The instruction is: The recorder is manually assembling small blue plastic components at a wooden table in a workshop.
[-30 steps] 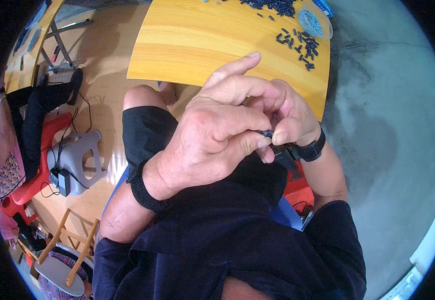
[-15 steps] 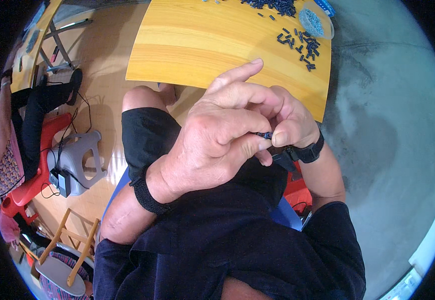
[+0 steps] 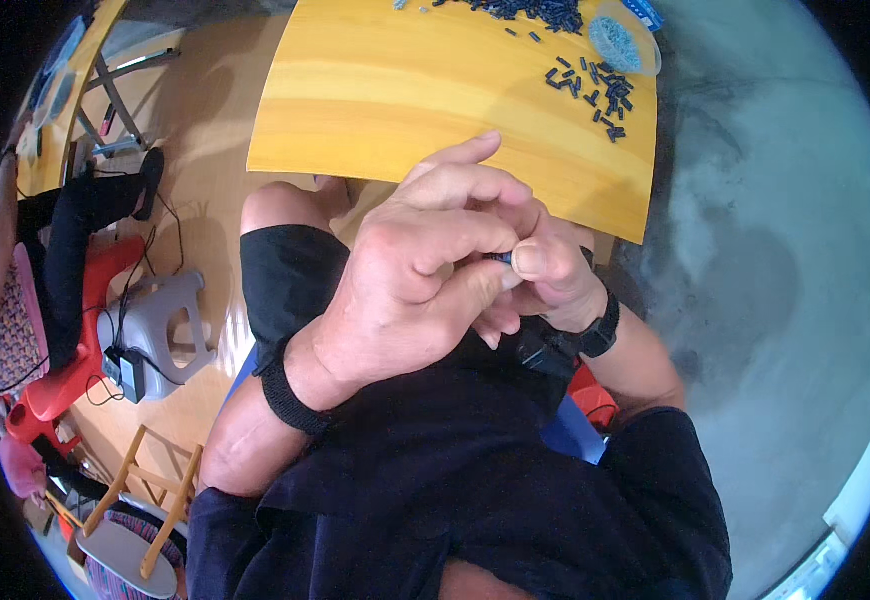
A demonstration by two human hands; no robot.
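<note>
Above my lap, close to the table's near edge, both hands meet around a small dark cylindrical piece [image 3: 501, 257]. The thumb and forefinger of my left hand [image 3: 410, 275] pinch it, while that hand's other fingers stay raised and loosely bent. My right hand [image 3: 563, 272] presses its thumb at the piece's right end; most of its fingers are hidden behind. Only a short bit of the piece shows between the fingertips, so its exact kind cannot be made out. More small dark pieces [image 3: 610, 92] lie scattered on the yellow wooden table [image 3: 355, 110].
A denser heap of dark pieces [image 3: 543, 12] lies at the table's far edge. Beside it stands a clear tub of light-blue bits [image 3: 616, 44]. At left are a grey stool [image 3: 165, 320], a red chair [image 3: 80, 370], cables and a seated person [image 3: 30, 310].
My joined hands have shifted slightly left and up. The right thumb now covers more of the piece, so less of it shows. The view has moved a little.
</note>
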